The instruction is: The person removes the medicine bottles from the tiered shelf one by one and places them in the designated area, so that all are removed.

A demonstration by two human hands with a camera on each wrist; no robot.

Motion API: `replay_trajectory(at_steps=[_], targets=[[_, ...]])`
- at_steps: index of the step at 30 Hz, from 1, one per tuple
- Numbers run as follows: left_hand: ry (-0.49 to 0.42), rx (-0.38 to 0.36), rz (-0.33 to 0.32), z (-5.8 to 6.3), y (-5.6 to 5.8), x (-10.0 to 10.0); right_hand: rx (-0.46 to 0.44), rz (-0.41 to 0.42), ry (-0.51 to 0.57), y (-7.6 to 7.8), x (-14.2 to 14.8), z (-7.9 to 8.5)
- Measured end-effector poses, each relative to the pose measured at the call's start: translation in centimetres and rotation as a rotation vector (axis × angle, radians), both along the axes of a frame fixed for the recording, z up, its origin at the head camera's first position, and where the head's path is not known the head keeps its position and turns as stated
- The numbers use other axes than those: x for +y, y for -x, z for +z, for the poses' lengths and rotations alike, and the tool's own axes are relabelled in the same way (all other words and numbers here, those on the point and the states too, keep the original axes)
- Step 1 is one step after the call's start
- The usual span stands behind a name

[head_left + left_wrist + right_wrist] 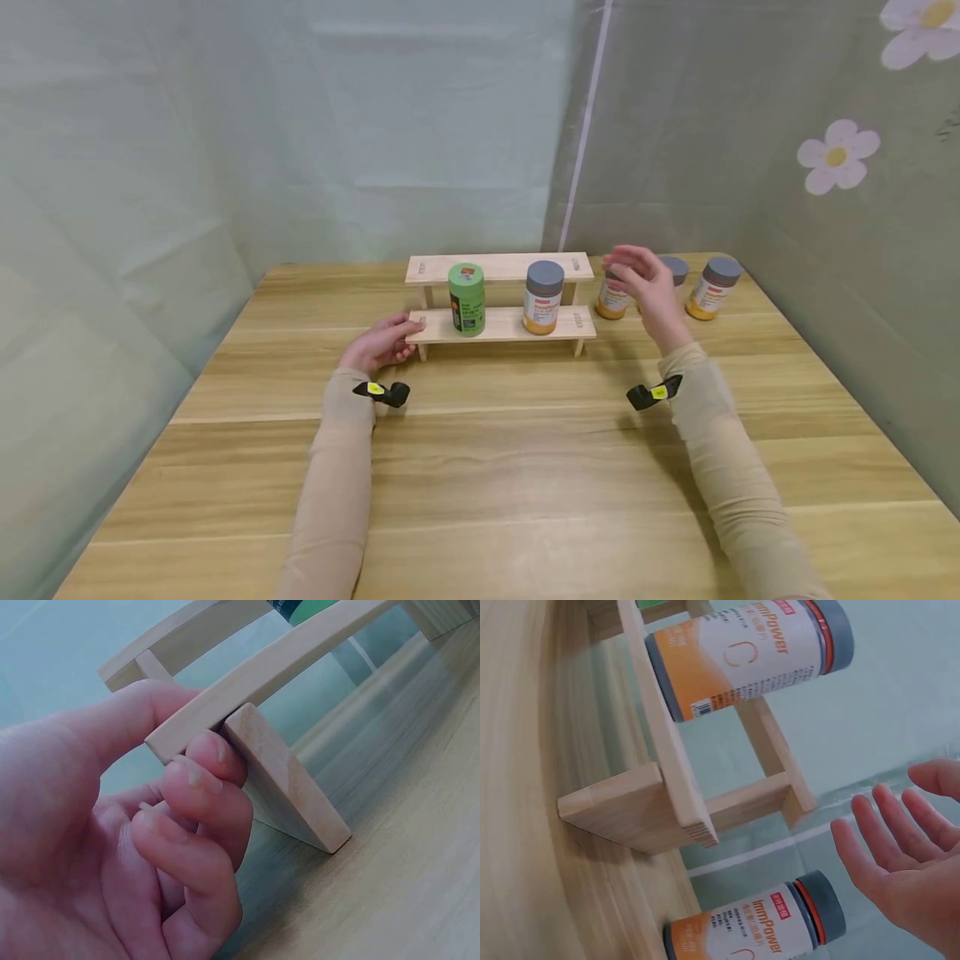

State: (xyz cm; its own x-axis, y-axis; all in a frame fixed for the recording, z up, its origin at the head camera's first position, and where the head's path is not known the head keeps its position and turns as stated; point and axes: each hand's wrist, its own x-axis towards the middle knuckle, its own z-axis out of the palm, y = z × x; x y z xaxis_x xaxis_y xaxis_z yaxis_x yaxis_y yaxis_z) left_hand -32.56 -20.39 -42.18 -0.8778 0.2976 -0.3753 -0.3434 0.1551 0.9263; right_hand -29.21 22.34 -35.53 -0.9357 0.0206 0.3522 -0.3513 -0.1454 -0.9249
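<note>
A two-step wooden rack [502, 325] stands on the table. My left hand [381, 343] grips the left end of its lower board, thumb on top and fingers curled underneath, as the left wrist view shows. On that board are a green bottle [468, 302] at left and a white-and-orange supplement bottle [742, 656] with a grey lid at right. My right hand [647, 287] hangs in the air right of the rack, fingers loosely extended and holding nothing. Behind it, partly covered in the head view, stands a similar supplement bottle [754, 926] on the table.
Two more grey-lidded bottles stand on the table at the far right: one [675, 271] partly behind my right hand, another [712, 290] near the edge. The upper board [495, 267] holds nothing. Pale cloth [420, 125] hangs behind the wooden table [510, 475].
</note>
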Motion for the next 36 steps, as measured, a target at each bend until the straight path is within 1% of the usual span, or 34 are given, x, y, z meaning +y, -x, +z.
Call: replay_trajectory(at_steps=[3,6,9,13,16,18,22,26,29,36], targets=[[-0.011,-0.006,-0.005,-0.1,0.0,0.1,-0.010,0.010,-0.034,0.0,-0.1,-0.2],[-0.014,-0.011,-0.002,-0.1,0.0,0.1,-0.028,0.029,-0.037,0.1,-0.3,-0.4],[-0.012,-0.018,0.000,-0.3,-0.1,0.2,-0.056,0.068,-0.013,0.0,-0.4,-0.5],[-0.021,-0.037,0.002,-0.6,-0.3,0.4,-0.129,0.135,0.039,-0.3,-0.5,-0.6],[-0.035,-0.044,0.005,-0.7,-0.4,0.4,-0.170,0.164,0.065,-0.5,-0.4,-0.7],[-0.040,-0.041,0.006,-0.7,-0.4,0.3,-0.180,0.177,0.074,-0.5,-0.4,-0.7],[-0.044,-0.032,0.003,-0.3,-0.4,0.1,-0.185,0.181,0.079,-0.4,-0.6,-0.4],[-0.020,-0.039,0.002,0.1,-0.3,0.0,-0.198,0.179,0.076,-0.2,-0.8,-0.1],[-0.016,-0.040,0.001,0.1,-0.1,-0.1,-0.215,0.172,0.071,-0.1,-1.1,0.1],[-0.045,-0.039,0.007,0.0,-0.1,0.0,-0.272,0.222,0.048,0.2,-1.9,0.4]])
